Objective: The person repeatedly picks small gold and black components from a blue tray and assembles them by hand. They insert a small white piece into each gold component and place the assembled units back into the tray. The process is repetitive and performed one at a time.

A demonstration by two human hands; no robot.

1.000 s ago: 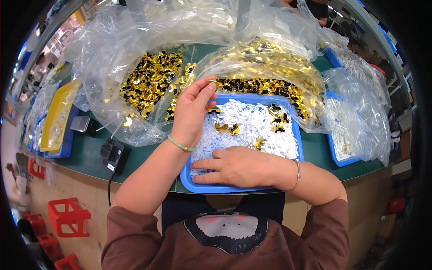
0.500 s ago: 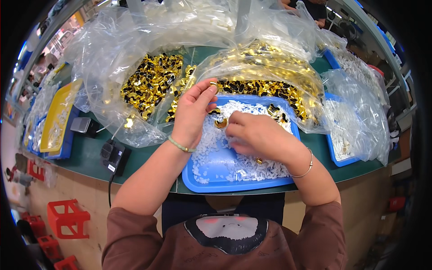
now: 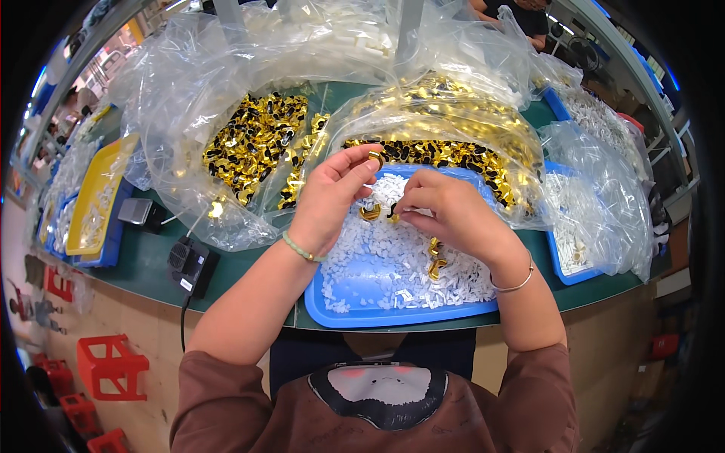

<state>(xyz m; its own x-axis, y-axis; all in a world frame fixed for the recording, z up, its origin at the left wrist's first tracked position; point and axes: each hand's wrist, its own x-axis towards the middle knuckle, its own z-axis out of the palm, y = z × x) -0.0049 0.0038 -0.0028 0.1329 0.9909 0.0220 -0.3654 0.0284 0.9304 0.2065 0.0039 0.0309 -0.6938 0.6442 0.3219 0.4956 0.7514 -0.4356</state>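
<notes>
Thumb and forefinger of the left hand [image 3: 326,198] pinched on a small gold piece [image 3: 375,157], raised just above the blue tray [image 3: 355,302], other fingers loosely curled. Right hand [image 3: 445,213] curled close opposite, fingertips [image 3: 402,211] drawn together on something small and dark at the edge of a second gold piece [image 3: 369,213]; the grip itself mostly hidden behind the knuckles, so hard to tell exactly what sits between them. Below both hands, a bed of small white parts [image 3: 393,260] spread across the tray, with two more gold pieces [image 3: 436,258] lying near the right wrist. A green bead bracelet [image 3: 300,249] on the left wrist, a thin silver bangle [image 3: 513,283] on the right. Behind the tray, crumpled clear plastic bags [image 3: 226,90] open on the green bench, one heaped with gold-and-black parts [image 3: 253,143], another [image 3: 445,155] just beyond the tray's far rim. To the right, a further bag of white parts [image 3: 596,189] over a second blue tray, partly veiled by plastic glare. At far left, a yellow tray [image 3: 94,192] stacked on blue ones, bent by the lens rim. Near the bench edge, a small black box with a cable [image 3: 192,264] and a grey block [image 3: 136,211]. Red crates [image 3: 109,366] on the floor below.
</notes>
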